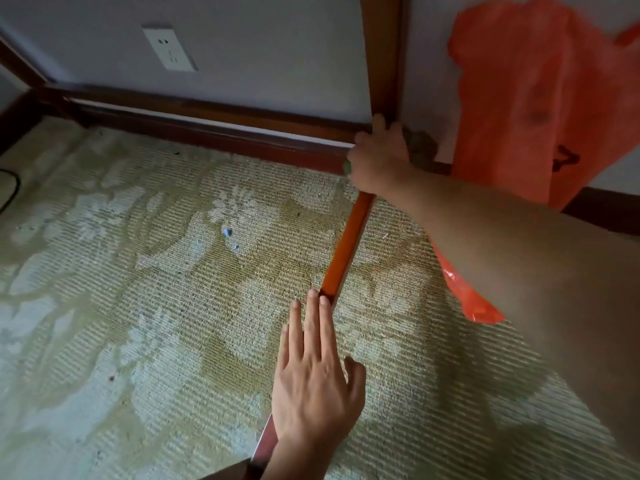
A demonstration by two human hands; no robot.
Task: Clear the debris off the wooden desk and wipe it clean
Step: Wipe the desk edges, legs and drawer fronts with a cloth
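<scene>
My left hand point(313, 372) lies flat with straight fingers over a reddish wooden bar point(349, 237) that runs across the patterned carpet point(145, 306) toward the far corner. My right hand point(375, 157) reaches to that corner, at the foot of an upright wooden post point(384, 57). Its fingers are curled and hidden from me. A small green bit point(346, 165) peeks out at its left edge, and a grey-brown clump point(420, 147) sits just to its right. An orange plastic bag point(526, 98) hangs beside my right forearm. No desk top is in view.
A dark wooden baseboard point(207, 129) runs along the white wall, which has a socket point(169, 48). Small blue scraps point(228, 233) and dark specks lie on the carpet. A black cable point(10, 188) curves in at the left edge.
</scene>
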